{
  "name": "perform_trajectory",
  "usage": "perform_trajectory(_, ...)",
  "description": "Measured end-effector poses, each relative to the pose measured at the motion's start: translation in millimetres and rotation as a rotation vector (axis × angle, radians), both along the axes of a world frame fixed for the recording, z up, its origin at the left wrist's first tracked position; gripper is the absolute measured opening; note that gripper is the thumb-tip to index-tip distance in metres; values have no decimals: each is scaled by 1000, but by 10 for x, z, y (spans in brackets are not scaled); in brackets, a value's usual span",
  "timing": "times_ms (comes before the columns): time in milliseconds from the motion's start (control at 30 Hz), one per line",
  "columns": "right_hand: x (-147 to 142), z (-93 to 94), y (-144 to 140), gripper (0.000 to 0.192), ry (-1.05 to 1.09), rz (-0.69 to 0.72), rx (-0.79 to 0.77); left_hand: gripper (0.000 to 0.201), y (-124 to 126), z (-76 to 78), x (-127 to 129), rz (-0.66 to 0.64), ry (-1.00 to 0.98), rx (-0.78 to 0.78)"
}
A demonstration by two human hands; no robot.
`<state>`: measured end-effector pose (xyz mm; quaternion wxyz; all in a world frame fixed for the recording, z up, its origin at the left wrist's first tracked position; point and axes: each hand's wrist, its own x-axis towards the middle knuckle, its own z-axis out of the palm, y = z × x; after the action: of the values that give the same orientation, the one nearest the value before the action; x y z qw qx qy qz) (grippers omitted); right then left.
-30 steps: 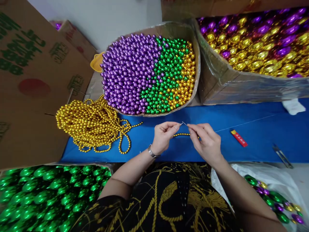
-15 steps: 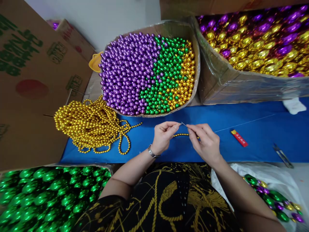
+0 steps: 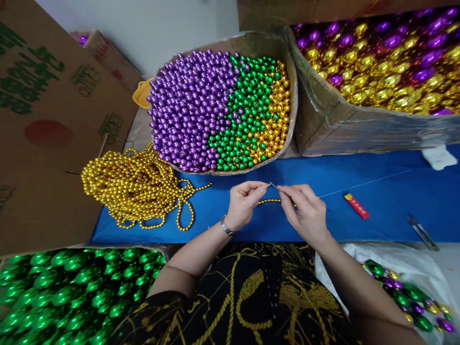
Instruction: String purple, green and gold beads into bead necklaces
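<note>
My left hand [image 3: 243, 202] and my right hand [image 3: 304, 211] meet above the blue table cover [image 3: 323, 182], fingertips almost touching. Between them a thin metal needle [image 3: 273, 184] sticks up; my left fingers pinch at its lower end and my right fingers pinch beside it. A short run of small gold beads [image 3: 270, 201] lies just below the hands. A fine thread [image 3: 362, 184] runs from my right hand off to the right across the cover. A big tangle of gold bead strands [image 3: 136, 184] lies to the left.
A shallow box of purple, green and gold beads [image 3: 223, 105] stands behind the hands. A box of larger purple and gold beads [image 3: 381, 62] sits at the back right, a green bead box [image 3: 79, 292] at the near left. A red lighter [image 3: 355, 205] and snips [image 3: 421, 231] lie right.
The hands have stayed pinched together at the needle, with only tiny finger movement. The view has shifted very slightly.
</note>
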<state>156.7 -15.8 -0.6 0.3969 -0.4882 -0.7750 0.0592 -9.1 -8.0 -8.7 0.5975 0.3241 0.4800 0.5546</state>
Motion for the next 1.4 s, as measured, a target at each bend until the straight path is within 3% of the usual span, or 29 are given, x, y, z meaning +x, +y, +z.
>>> perform_trajectory(433,-46,-33,-7,21,18,14,-20,25,8,-11,21,-7,-99,-24)
perform_trajectory(733,-65,-53,-21,19,-26,61,-40,34,23,-37,17,-103,-93,-55)
perform_trajectory(867,-52,-10,-12,22,83,163,-265,36,68,10,19,-115,-88,-82)
perform_trajectory(967,-23,-40,7,26,384,354,-590,36,102,70,48,-107,-184,-150)
perform_trajectory(1033,-15,-87,26,27,564,445,-698,35,107,100,86,-110,-274,-203)
perform_trajectory(1100,-35,-130,45,29,604,429,-629,35,97,117,138,-109,-355,-238)
perform_trajectory(1167,-81,-152,53,30,516,304,-445,34,82,127,189,-113,-419,-259)
perform_trajectory(1267,-134,-151,35,16,421,139,-208,29,83,150,197,-90,-491,-266)
perform_trajectory(1400,49,-68,62,21,676,126,-318,27,112,166,-12,-19,-578,-164)
